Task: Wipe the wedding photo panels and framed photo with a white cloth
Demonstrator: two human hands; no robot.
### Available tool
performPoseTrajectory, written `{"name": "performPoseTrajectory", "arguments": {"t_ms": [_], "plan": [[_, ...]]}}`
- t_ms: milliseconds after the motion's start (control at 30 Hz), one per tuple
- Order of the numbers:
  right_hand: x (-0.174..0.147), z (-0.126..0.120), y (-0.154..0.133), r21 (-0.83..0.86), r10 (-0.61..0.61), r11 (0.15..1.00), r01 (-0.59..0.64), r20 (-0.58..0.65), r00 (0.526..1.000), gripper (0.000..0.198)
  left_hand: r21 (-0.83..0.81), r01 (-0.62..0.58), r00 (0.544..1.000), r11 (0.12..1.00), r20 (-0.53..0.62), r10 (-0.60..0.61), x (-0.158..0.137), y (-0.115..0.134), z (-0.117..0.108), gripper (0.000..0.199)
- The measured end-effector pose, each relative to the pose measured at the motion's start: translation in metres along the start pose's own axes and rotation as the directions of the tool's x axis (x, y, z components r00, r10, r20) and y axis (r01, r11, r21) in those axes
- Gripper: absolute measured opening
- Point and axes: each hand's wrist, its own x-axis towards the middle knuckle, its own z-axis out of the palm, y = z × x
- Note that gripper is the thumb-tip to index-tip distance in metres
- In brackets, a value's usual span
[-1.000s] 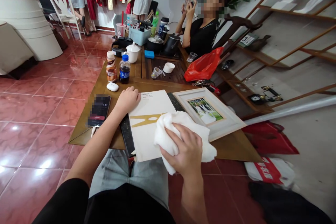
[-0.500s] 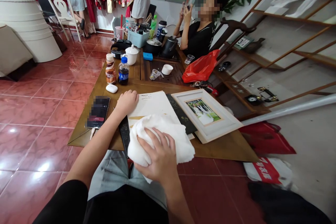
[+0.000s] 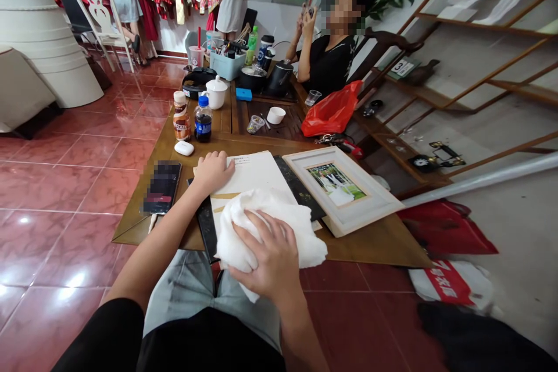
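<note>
Gripping a white cloth [image 3: 300, 218] from above, the right hand [image 3: 270, 256] has its fingers curled into the bunched folds, closed around them rather than spread wide. The cloth fills the space beneath that palm, and a loose part fans out to the right of the grip. From where I stand it looks light and soft, thick enough to squash without hurting anything, and likely to slide easily; I'd hold it just so, by the gathered middle, since a pinch on the loose edge would probably let it flop.

Beyond the knuckles, partly covered by the cloth, is a white board [image 3: 257, 177] on a dark panel [image 3: 300, 183]. The left hand [image 3: 214, 171] rests palm down on the board's far left corner, fairly flat; I can't tell whether the thumb hooks its edge. The board seems flat and stiff, thin and apt to skid, so that corner strikes me as a good place to steady it. To the right of the grip, a framed photo [image 3: 342, 186] lies near; its glazing, if any, could be fragile.
</note>
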Motion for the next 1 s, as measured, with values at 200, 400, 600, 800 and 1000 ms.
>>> {"name": "performPoseTrajectory", "arguments": {"t_ms": [200, 400, 600, 800, 1000], "plan": [[-0.003, -0.010, 0.043, -0.100, 0.140, 0.984, -0.145, -0.061, 0.988, 0.048, -0.017, -0.007, 1.000, 1.000, 0.004, 0.007, 0.001, -0.002, 0.001, 0.035], [0.006, -0.010, 0.060, -0.167, 0.244, 0.951, -0.259, -0.103, 0.964, 0.046, -0.013, -0.005, 1.000, 1.000, 0.009, 0.005, 0.000, -0.001, -0.001, 0.036], [0.027, -0.013, 0.046, -0.151, 0.120, 0.983, -0.108, 0.073, 0.990, 0.047, -0.004, -0.007, 1.000, 1.000, 0.018, 0.007, -0.003, 0.003, -0.005, 0.036], [0.047, -0.002, 0.019, 0.045, -0.123, 0.992, 0.115, 0.259, 0.958, 0.057, -0.004, -0.011, 1.000, 1.000, 0.003, 0.011, 0.001, -0.001, 0.001, 0.035], [0.052, 0.003, 0.014, 0.102, -0.168, 0.984, 0.145, 0.278, 0.946, 0.060, 0.006, -0.015, 0.999, 1.000, 0.041, 0.015, 0.002, -0.003, 0.000, 0.037]]}}
